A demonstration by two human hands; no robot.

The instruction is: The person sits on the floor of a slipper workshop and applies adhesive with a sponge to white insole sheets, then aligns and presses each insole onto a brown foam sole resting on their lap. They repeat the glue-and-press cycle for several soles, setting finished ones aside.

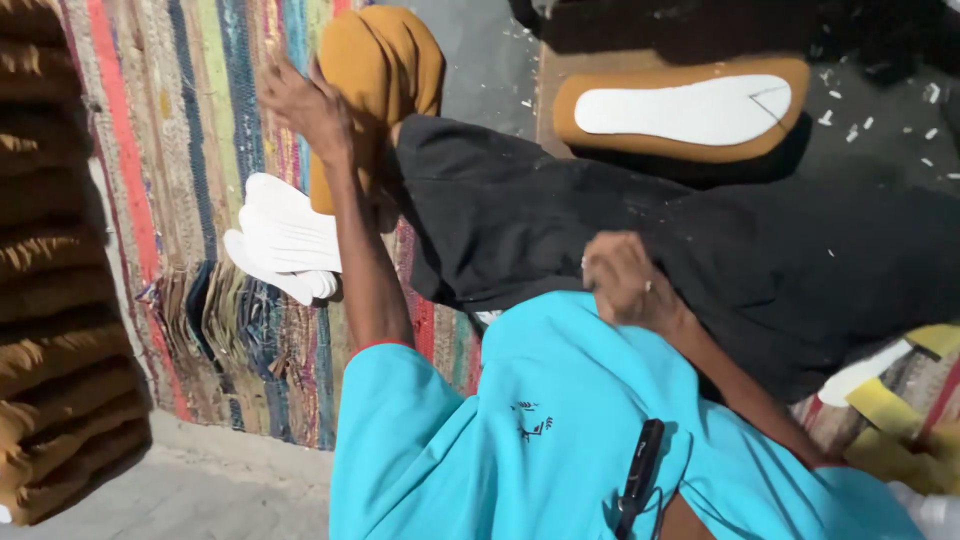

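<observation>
My left hand (305, 105) reaches out over a striped woven rug (200, 150), fingers apart and empty, right beside a folded mustard-yellow piece (385, 65). Just below that arm lies a small stack of white insoles (285, 240) on the rug. My right hand (625, 280), with a ring on one finger, rests with curled fingers on my black trouser leg (700, 230); nothing shows inside it. A mustard sole with a white insole (690, 110) on top lies on a board beyond my knee.
A tall stack of brown sole pieces (50, 250) fills the left edge. Yellow strips (890, 410) and a white piece lie at the right. White scraps (880, 110) dot the dark floor. A black pen (640, 470) is clipped to my turquoise shirt.
</observation>
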